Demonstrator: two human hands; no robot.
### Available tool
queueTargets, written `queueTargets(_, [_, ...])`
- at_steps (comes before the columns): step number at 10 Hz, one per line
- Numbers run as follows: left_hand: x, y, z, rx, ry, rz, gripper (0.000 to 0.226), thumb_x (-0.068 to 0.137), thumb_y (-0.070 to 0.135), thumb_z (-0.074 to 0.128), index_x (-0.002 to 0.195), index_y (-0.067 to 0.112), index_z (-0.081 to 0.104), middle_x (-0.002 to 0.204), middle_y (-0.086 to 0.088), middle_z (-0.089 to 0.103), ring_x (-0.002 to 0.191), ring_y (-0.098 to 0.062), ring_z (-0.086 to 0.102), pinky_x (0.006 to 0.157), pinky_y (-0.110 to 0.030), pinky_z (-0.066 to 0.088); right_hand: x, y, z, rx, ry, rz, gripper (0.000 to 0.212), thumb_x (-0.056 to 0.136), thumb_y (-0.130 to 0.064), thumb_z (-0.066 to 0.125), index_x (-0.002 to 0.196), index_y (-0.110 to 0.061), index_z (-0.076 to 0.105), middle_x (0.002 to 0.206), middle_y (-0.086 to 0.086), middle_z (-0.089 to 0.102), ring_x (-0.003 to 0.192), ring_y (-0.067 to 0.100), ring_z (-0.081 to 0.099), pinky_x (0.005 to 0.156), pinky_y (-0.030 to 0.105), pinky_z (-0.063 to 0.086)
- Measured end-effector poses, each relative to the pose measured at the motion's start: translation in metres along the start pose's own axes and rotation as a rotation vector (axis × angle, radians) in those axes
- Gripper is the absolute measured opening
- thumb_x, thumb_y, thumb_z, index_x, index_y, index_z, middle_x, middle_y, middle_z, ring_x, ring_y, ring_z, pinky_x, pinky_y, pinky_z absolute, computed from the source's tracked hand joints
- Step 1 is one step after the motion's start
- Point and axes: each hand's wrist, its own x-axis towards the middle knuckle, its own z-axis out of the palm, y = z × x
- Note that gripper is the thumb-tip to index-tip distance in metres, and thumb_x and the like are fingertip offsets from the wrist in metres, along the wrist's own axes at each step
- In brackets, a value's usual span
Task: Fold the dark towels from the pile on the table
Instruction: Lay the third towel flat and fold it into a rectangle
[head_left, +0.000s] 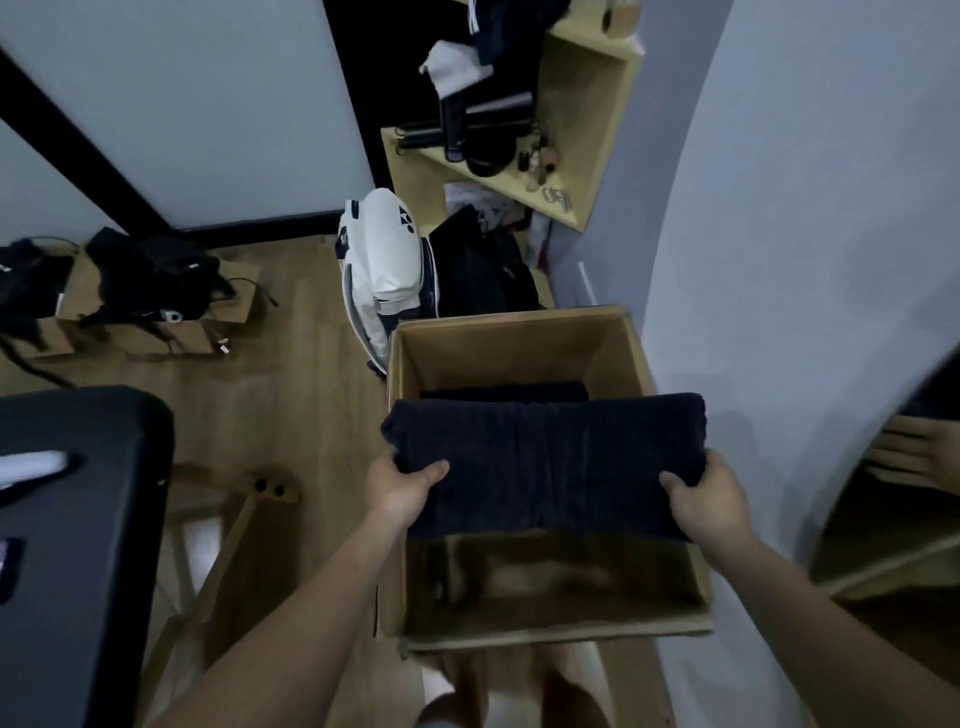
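A folded dark towel (545, 462) hangs flat over an open cardboard box (519, 332) on the floor. My left hand (400, 488) grips its left end, thumb on top. At the right end, my right hand (711, 499) grips it the same way. Inside the box, at the far side, lies another dark folded towel (504, 392), mostly hidden behind the held one. The black table (78, 493) fills the left edge of the view; no pile shows on it.
A white sports bag (384, 260) and dark clothes (483, 270) stand behind the box. A wooden shelf unit (571, 156) rises at the back. Flat cardboard with black items (140, 280) lies on the wooden floor at left. A mirror (909, 493) leans at right.
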Motion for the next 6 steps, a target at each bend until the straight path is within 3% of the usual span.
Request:
queueTargets(1, [0.027, 0.016, 0.024, 0.028, 0.022, 0.070, 0.054, 0.081, 0.019, 0.081, 0.128, 0.016, 0.056, 0.117, 0.001, 0.065, 0.102, -0.021, 0.062, 0.085, -0.034, 0.051, 0.033, -0.027, 0.019, -0.050, -0.059, -0.061, 0.044, 0.098, -0.019, 0.056, 0.140, -0.014, 0.041, 0.129, 0.011, 0.059, 0.116, 0.035, 0.057, 0.094, 0.046, 0.048])
queueTargets(2, [0.068, 0.024, 0.042, 0.019, 0.005, 0.026, 0.055, 0.081, 0.024, 0.081, 0.129, 0.021, 0.056, 0.121, 0.002, 0.066, 0.106, -0.022, 0.063, 0.093, -0.041, 0.053, 0.073, -0.048, 0.038, -0.059, -0.132, -0.120, 0.053, 0.099, -0.018, 0.053, 0.148, -0.020, 0.034, 0.135, 0.008, 0.056, 0.121, 0.033, 0.054, 0.095, 0.041, 0.046])
queueTargets(3, [0.114, 0.032, 0.040, -0.153, 0.000, -0.114, 0.058, 0.083, 0.030, 0.077, 0.135, 0.026, 0.052, 0.131, 0.000, 0.064, 0.109, -0.022, 0.064, 0.089, -0.041, 0.056, 0.116, -0.059, 0.040, -0.051, -0.150, -0.173, 0.066, 0.096, -0.009, 0.052, 0.154, -0.022, 0.024, 0.144, 0.008, 0.048, 0.131, 0.034, 0.046, 0.101, 0.042, 0.041])
queueTargets(4, [0.129, 0.038, 0.036, -0.117, 0.034, -0.115, 0.068, 0.093, 0.028, 0.067, 0.152, 0.025, 0.033, 0.139, 0.006, 0.050, 0.121, -0.018, 0.054, 0.091, -0.029, 0.045, 0.139, -0.064, 0.028, -0.056, -0.103, -0.193, 0.059, 0.094, -0.009, 0.059, 0.148, -0.014, 0.035, 0.140, 0.015, 0.050, 0.126, 0.032, 0.047, 0.094, 0.034, 0.039])
queueTargets(5, [0.126, 0.037, 0.036, -0.031, 0.032, -0.118, 0.069, 0.096, 0.029, 0.064, 0.155, 0.028, 0.028, 0.156, -0.002, 0.038, 0.140, -0.026, 0.040, 0.109, -0.038, 0.034, 0.138, -0.059, 0.018, -0.120, -0.115, -0.258, 0.057, 0.094, -0.015, 0.061, 0.147, -0.014, 0.039, 0.144, 0.012, 0.050, 0.129, 0.033, 0.047, 0.099, 0.036, 0.038])
queueTargets(6, [0.113, 0.045, 0.041, 0.013, 0.022, -0.084, 0.064, 0.095, 0.033, 0.064, 0.152, 0.028, 0.036, 0.157, -0.001, 0.036, 0.143, -0.025, 0.036, 0.113, -0.039, 0.029, 0.137, -0.054, 0.017, -0.142, -0.138, -0.280, 0.059, 0.095, -0.016, 0.058, 0.150, -0.019, 0.036, 0.145, 0.010, 0.050, 0.130, 0.034, 0.048, 0.104, 0.037, 0.038])
